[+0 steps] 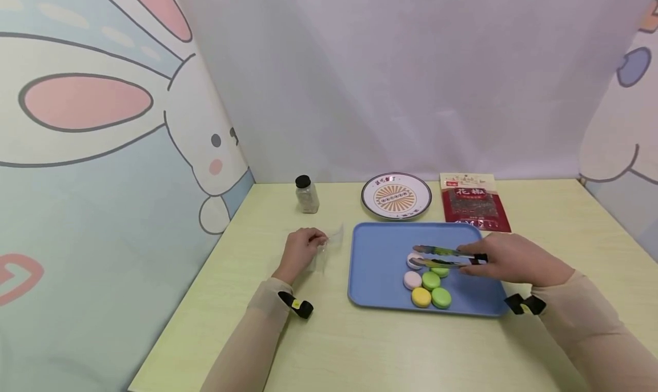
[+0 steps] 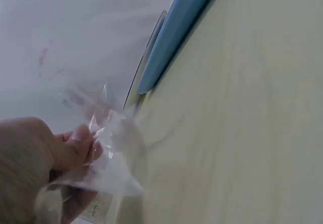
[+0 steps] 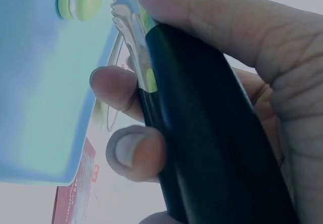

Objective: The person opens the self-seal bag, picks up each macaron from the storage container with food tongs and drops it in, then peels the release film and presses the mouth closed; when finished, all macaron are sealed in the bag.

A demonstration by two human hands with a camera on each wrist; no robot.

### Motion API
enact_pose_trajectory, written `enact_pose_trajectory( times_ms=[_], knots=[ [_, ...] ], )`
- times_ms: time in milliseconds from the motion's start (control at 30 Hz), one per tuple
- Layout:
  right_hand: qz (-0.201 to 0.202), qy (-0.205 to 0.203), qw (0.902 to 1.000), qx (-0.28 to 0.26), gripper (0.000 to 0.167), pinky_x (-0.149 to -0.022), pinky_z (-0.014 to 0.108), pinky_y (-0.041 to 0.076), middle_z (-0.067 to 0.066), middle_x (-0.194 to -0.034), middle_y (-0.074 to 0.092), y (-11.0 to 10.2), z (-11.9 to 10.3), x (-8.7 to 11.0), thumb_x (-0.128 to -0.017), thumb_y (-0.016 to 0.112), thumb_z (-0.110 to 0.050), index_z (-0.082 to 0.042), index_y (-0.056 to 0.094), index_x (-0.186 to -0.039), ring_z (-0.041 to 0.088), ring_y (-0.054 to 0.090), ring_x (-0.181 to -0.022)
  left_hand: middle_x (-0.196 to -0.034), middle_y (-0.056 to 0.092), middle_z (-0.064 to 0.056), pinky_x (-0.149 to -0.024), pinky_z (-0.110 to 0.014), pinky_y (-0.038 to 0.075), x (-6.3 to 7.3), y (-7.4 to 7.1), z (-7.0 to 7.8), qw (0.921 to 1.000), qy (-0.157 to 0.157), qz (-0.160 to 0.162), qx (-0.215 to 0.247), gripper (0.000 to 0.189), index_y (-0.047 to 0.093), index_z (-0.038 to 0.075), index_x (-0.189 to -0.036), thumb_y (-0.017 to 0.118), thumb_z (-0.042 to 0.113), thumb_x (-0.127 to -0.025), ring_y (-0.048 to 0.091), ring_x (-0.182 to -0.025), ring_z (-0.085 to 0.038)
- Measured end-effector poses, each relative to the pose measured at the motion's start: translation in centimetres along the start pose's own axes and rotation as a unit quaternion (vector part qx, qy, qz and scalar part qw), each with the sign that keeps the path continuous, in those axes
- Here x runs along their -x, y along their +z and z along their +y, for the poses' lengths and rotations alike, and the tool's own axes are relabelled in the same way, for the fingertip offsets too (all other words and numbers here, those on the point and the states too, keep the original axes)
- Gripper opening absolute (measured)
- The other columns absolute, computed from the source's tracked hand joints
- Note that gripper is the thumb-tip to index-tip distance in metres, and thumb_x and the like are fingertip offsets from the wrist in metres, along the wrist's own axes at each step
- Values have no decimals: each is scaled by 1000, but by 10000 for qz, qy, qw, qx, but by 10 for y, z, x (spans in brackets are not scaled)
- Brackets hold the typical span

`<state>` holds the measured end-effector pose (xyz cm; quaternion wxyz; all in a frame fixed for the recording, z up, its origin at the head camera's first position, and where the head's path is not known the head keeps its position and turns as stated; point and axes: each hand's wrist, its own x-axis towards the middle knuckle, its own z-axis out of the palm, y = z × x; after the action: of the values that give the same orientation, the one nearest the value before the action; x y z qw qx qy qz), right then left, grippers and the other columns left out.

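Note:
My left hand (image 1: 304, 250) pinches a clear plastic bag (image 2: 113, 153) over the table, left of the blue tray (image 1: 377, 266). In the left wrist view the bag's film spreads out from thumb and fingers. With my right hand (image 1: 514, 259) I grip metal tongs (image 1: 447, 252) by their black handles (image 3: 212, 128). Their two arms reach left over the tray, tips at a pale pink macaron (image 1: 414, 260). Below it on the tray lie another pink macaron (image 1: 412, 280), a yellow macaron (image 1: 421, 297) and several green macarons (image 1: 441, 298), one partly hidden by the tongs.
Behind the tray stands a patterned round plate (image 1: 396, 196), with a red packet (image 1: 475, 203) to its right. A small jar (image 1: 307, 195) with a black lid is at the back left. A pale curtain (image 1: 390, 83) closes off the table's far edge.

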<state>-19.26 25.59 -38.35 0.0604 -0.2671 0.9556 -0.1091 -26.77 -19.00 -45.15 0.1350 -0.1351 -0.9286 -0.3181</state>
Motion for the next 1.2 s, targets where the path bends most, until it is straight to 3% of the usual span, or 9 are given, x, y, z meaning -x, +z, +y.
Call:
enact_pose_trajectory(
  times_ms=[133,233,367,600,800,1033,1200],
  knots=[
    [-16,-23,10000,10,56,-52,24,35,-14,-63,50,-1,0,-1,-85,75,-55,-13,74,-122,6,44,-58,-79,66,6,-74,-34,51,1,-3,0,9996,-10,276,48,9,75,15,-82,83,20,-85,61,-76,-13],
    [-40,-14,10000,3,56,-52,25,35,-14,-65,52,0,1,-2,-84,75,-54,-12,74,-121,6,44,-59,-80,69,4,-72,-34,52,1,-5,2,9990,-19,441,95,8,77,15,-81,82,20,-85,63,-76,-15],
    [-101,7,9999,-55,56,-52,25,36,-15,-70,58,2,2,-2,-84,76,-53,-10,75,-120,5,45,-59,-84,72,4,-74,-34,52,1,-6,3,9993,-104,335,116,6,80,15,-87,77,18,-90,64,-79,-14],
    [-154,-56,9996,-215,55,-52,24,36,-11,-84,69,3,3,-2,-85,77,-50,-7,75,-119,3,46,-59,-79,68,6,-71,-33,51,1,-6,2,9989,-166,386,226,7,78,18,-81,84,22,-84,62,-76,-12],
    [-168,-61,9996,-220,55,-52,24,37,-13,-80,67,2,2,-2,-85,76,-51,-8,75,-119,4,46,-59,-85,71,4,-72,-33,51,0,-6,2,9996,-7,260,142,6,80,15,-89,75,18,-92,63,-79,-14],
    [-127,-50,9997,-203,55,-53,24,38,-10,-86,69,1,1,-1,-85,76,-52,-9,75,-120,5,47,-62,-81,70,6,-72,-33,52,1,-8,4,9983,75,465,342,4,78,17,-84,81,18,-87,63,-76,-12],
    [-50,-108,9997,-212,53,-52,24,37,-12,-81,66,1,1,0,-85,77,-50,-10,75,-120,4,46,-61,-87,73,6,-69,-30,53,1,-6,3,9990,193,245,310,7,79,17,-91,73,15,-94,64,-76,-9]
  ],
)
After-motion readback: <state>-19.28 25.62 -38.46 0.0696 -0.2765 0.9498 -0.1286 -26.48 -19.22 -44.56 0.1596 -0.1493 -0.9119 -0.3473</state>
